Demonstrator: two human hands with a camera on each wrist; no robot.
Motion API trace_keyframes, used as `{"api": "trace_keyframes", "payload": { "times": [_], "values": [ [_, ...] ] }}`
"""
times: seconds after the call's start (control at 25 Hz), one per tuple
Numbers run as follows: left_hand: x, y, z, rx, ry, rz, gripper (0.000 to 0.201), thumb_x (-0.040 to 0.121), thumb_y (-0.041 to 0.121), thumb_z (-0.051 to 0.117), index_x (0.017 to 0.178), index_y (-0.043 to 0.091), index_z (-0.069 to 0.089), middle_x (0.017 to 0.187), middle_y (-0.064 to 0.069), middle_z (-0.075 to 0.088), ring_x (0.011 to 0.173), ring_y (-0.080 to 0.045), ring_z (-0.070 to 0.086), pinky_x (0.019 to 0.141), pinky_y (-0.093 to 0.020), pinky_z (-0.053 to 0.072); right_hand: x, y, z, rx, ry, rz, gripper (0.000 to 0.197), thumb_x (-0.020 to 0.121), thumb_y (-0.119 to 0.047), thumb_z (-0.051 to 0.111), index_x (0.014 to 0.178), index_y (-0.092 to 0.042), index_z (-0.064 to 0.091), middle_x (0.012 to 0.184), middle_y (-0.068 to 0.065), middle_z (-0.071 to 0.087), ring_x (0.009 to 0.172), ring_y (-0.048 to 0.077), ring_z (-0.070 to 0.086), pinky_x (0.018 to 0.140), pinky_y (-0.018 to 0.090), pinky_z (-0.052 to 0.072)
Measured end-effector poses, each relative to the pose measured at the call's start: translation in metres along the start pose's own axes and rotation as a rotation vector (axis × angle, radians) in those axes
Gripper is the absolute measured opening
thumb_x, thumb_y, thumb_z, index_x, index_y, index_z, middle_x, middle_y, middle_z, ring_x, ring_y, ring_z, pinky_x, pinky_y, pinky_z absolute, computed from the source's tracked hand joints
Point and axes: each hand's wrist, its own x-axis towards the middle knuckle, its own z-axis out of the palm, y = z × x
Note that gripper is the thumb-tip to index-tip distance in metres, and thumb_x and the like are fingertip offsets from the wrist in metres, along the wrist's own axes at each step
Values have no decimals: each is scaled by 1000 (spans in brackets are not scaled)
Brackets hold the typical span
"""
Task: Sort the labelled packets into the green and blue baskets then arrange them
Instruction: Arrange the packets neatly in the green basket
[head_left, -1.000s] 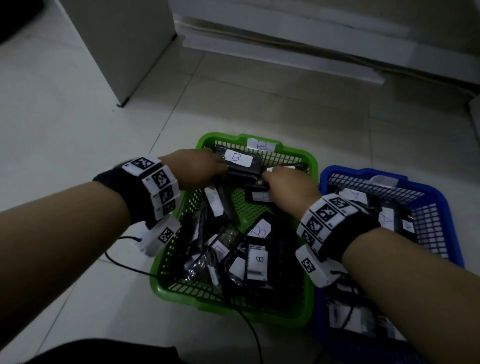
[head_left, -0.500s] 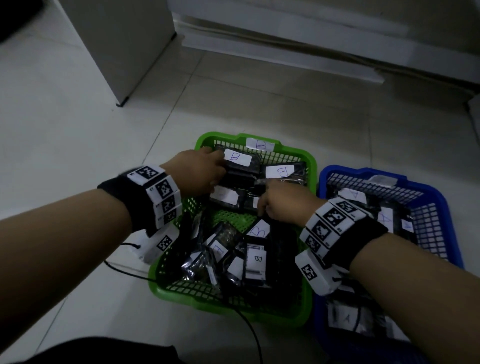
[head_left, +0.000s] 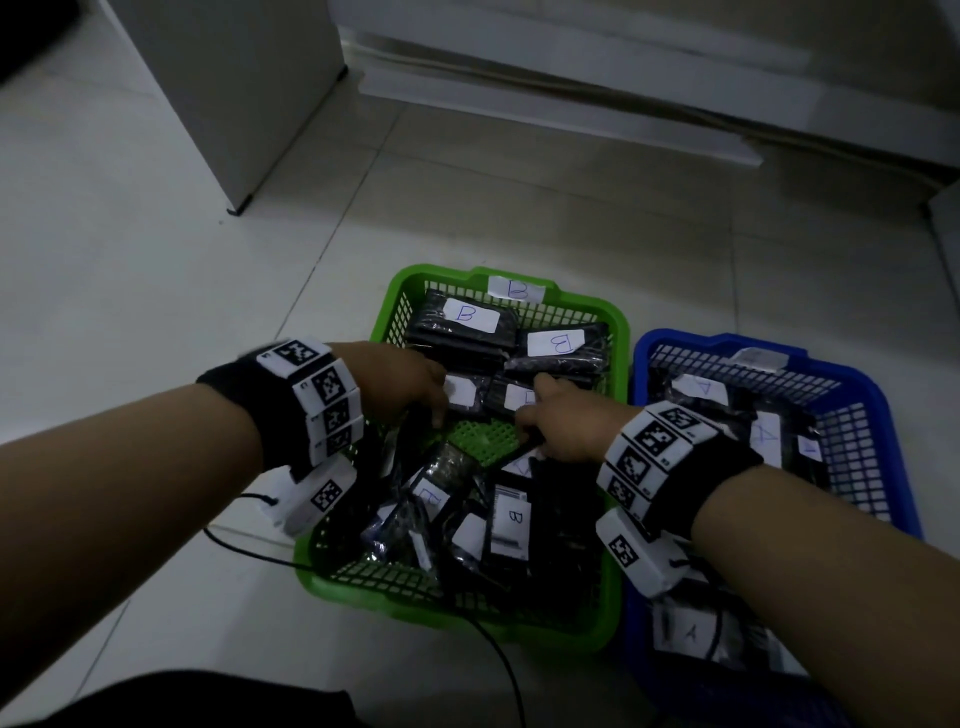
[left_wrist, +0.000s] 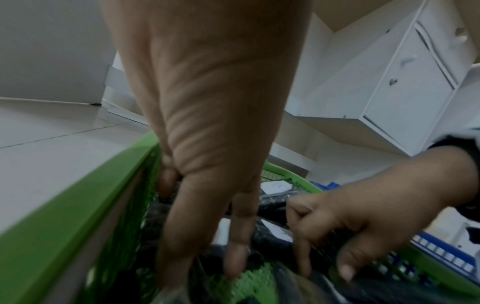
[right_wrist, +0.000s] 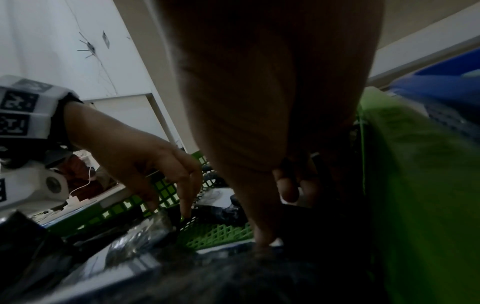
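The green basket (head_left: 618, 322), tagged B, holds black packets with white B labels. Two of these packets (head_left: 467, 317) (head_left: 556, 345) lie neatly against its far wall, two more (head_left: 462, 395) sit just before them, and several loose ones (head_left: 511, 519) fill the near half. Both hands are at the basket's middle. My left hand (head_left: 436, 410) points straight fingers (left_wrist: 233, 257) down onto the bare mesh floor. My right hand (head_left: 535, 421) pinches the edge of a black packet (left_wrist: 322, 275) between thumb and forefinger. The blue basket (head_left: 883, 410) on the right holds A packets (head_left: 763, 436).
Both baskets stand side by side on a pale tiled floor. A white cabinet (head_left: 249, 104) rises at the back left and a low white ledge (head_left: 571, 88) runs along the back. A black cable (head_left: 498, 654) trails over the green basket's near rim.
Both hands drew back toward me from the far packets to the basket's middle. The two B packets by the far wall are uncovered and lie side by side.
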Motion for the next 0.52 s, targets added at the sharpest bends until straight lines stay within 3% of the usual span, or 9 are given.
{"api": "trace_keyframes", "payload": {
  "times": [0.08,0.12,0.24,0.32,0.4,0.52],
  "values": [
    [-1,2,3,-1,-52,47,41,79,17,69,117,28,61,131,5,47,123,-16,43,93,-23,38,-2,0,2,86,69,-52,14,87,-22,63,100,-18,61,110,6,35,114,28,43,83,31,41],
    [0,3,4,8,-55,53,37,78,20,71,113,27,63,128,6,50,121,-15,44,91,-22,38,-3,0,2,112,77,-67,16,87,-23,64,101,-16,61,108,4,36,111,27,47,80,29,40],
    [-3,-4,0,-68,-4,19,30,78,22,71,107,25,65,116,5,61,111,-16,53,82,-19,37,-3,-4,-1,118,21,-94,34,94,-27,55,127,-20,54,125,9,45,117,29,50,86,29,41],
    [-6,-12,-8,-146,127,-34,26,81,24,69,106,26,63,111,4,63,106,-17,56,85,-24,43,-2,-10,0,34,-71,-83,41,99,-28,44,140,-23,45,137,14,41,123,32,47,94,32,42],
    [-7,-17,-13,-208,251,-127,25,85,30,63,110,28,59,111,2,62,103,-19,57,85,-33,49,-2,-14,1,4,-117,-39,45,97,-31,49,140,-22,43,138,17,36,121,35,47,95,34,43],
    [-3,-15,-9,-193,318,-232,29,92,33,51,120,26,46,107,-5,62,92,-25,60,73,-31,47,-1,-14,4,-24,-79,-21,46,89,-40,60,128,-18,49,134,14,34,119,35,42,96,36,44]
  ]
}}
